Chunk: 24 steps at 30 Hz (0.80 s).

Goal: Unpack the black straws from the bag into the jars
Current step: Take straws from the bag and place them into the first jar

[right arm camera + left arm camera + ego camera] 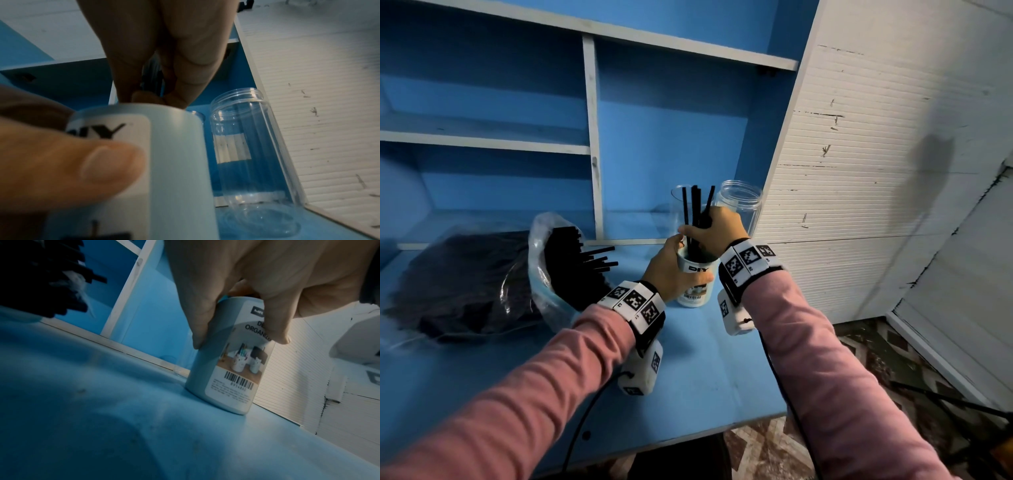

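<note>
Fingers (201,318) of our left hand (671,270) curl round the white labelled cylindrical jar (693,286) standing on the blue table (688,370); left of it lies the clear plastic bag (541,274) of black straws (571,260). Our right hand (717,233) grips a bunch of black straws (695,212) in that jar, with a clear plastic jar (741,205) behind.

The bag (541,246) is thin, glossy clear plastic, crinkled at its mouth. The straws (697,209) look matt black. The white jar (222,363) is smooth and matt with a paper label (242,356); the clear jar (248,146) is glossy plastic. The blue worktop (705,370) is painted, smooth, faintly scuffed.
</note>
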Available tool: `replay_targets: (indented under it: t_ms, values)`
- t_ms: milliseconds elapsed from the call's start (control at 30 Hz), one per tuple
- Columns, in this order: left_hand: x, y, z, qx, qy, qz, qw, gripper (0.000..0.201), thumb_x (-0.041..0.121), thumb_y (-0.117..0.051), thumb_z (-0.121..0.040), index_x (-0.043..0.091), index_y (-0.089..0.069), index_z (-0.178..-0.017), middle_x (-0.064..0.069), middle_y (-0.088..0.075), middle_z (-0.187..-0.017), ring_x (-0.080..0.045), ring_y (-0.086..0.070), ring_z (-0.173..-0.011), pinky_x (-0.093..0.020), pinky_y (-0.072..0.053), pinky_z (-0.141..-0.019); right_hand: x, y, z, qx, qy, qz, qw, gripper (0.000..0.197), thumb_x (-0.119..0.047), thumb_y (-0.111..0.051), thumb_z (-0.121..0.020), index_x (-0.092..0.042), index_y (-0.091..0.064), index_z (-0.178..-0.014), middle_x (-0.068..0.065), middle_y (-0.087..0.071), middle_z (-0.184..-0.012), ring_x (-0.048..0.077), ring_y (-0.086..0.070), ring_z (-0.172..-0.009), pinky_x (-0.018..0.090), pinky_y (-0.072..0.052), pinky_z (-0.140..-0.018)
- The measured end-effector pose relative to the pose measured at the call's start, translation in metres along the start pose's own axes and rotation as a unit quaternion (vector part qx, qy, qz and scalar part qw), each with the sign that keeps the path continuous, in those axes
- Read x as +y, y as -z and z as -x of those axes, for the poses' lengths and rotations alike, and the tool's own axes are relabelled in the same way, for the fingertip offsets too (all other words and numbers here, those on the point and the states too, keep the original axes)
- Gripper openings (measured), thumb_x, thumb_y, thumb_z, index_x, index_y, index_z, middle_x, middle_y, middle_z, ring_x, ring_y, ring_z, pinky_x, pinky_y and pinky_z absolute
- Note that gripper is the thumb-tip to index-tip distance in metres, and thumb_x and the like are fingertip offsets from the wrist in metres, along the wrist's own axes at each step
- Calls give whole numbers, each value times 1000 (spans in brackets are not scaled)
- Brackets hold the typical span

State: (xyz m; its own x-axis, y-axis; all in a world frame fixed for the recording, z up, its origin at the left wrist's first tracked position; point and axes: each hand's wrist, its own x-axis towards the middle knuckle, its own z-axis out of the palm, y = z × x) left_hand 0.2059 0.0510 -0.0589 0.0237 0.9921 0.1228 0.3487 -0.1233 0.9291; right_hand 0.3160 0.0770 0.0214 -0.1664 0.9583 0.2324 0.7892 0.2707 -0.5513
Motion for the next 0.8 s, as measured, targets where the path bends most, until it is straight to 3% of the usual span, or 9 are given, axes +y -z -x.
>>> replay_targets:
  t_ms: [167,333,467,567,633,700,767,800]
  values:
    - [-2,0,0,1,-4,24,1000,70,18,-83,-71,17,-44,-129,0,-64,-115,-18,-63,-105,-39,-49,-98,3,-6,2,2,-44,-61,997,53,-39,-76,-78,-6,-56,-114,4,-64,-101,19,-62,-93,28,-51,-83]
    - [-2,4,0,-14,7,32,999,78,24,-86,-68,18,-44,-133,0,-64,-121,-17,-61,-109,-42,-49,-98,5,-2,5,-16,-49,-59,997,44,-24,-68,-87,-8,-52,-124,7,-67,-115,21,-61,-106,29,-48,-90]
    - [-3,11,3,-37,19,30,999,95,41,-87,-52,23,-44,-134,2,-61,-126,-16,-58,-116,-42,-48,-101,9,0,8,-2,-46,-62,997,39,-20,-63,-90,-8,-55,-126,8,-67,-114,21,-61,-106,24,-45,-88]
    - [0,20,7,-34,49,-4,998,91,28,-87,-66,19,-38,-142,-2,-46,-145,-23,-43,-133,-44,-38,-109,10,0,12,39,-39,-97,994,33,-18,-63,-89,-9,-60,-121,6,-68,-105,21,-64,-97,31,-51,-93]
    - [2,28,10,-18,74,-46,996,93,26,-83,-73,16,-28,-148,-3,-37,-151,-23,-39,-136,-44,-35,-111,6,0,17,84,-23,-117,989,25,-16,-61,-88,-8,-63,-112,3,-65,-93,19,-64,-86,34,-54,-87]
    - [8,41,17,14,58,-60,996,85,23,-79,-77,13,-32,-147,-5,-42,-147,-23,-45,-130,-40,-38,-108,-2,-1,23,135,8,-132,982,17,-13,-60,-87,-7,-65,-103,1,-63,-86,16,-61,-77,24,-51,-76]
    - [15,57,25,62,3,-52,997,60,16,-76,-79,13,-50,-132,-10,-56,-132,-24,-58,-111,-35,-45,-100,-13,-3,29,160,42,-143,976,12,-10,-60,-86,-7,-65,-96,1,-63,-81,13,-58,-71,13,-42,-68]
    - [19,68,30,89,-25,-55,994,46,14,-75,-80,15,-57,-122,-8,-62,-120,-23,-62,-100,-32,-48,-93,-20,-5,32,161,56,-149,974,10,-10,-60,-86,-7,-65,-94,0,-63,-78,11,-56,-69,13,-41,-66]
